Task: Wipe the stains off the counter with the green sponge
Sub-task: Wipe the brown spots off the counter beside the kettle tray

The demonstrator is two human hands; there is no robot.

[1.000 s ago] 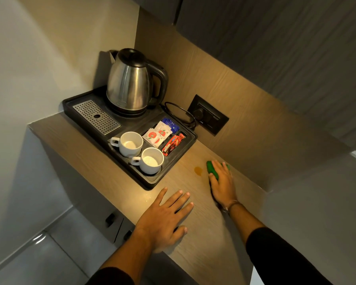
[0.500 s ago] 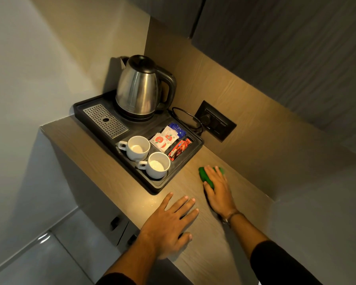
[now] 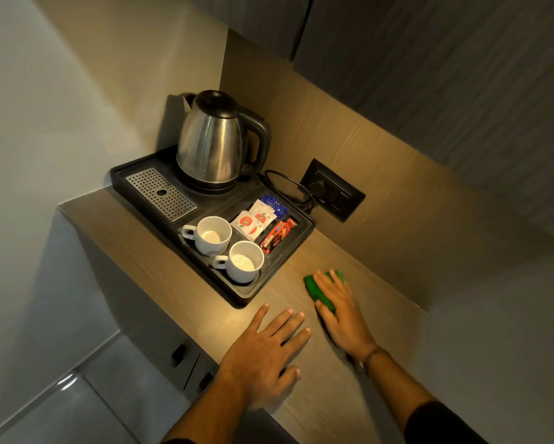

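A green sponge (image 3: 315, 290) lies flat on the wooden counter (image 3: 326, 398), just right of the black tray. My right hand (image 3: 341, 310) presses down on the sponge, with fingers spread over its top and most of it covered. Flat on the counter near the front edge rests my left hand (image 3: 266, 354), fingers apart, holding nothing. No stain shows on the bare wood around the sponge.
A black tray (image 3: 237, 294) at the back left carries a steel kettle (image 3: 211, 142), two white cups (image 3: 213, 235), sachets (image 3: 256, 219) and a drip grate. A wall socket (image 3: 333, 190) with the kettle's cord sits behind. Dark cabinets hang overhead.
The orange stain seen left of the sponge one second ago is no longer visible; my right hand slid the sponge left over that spot. My left hand stayed put. The camera view shifted.
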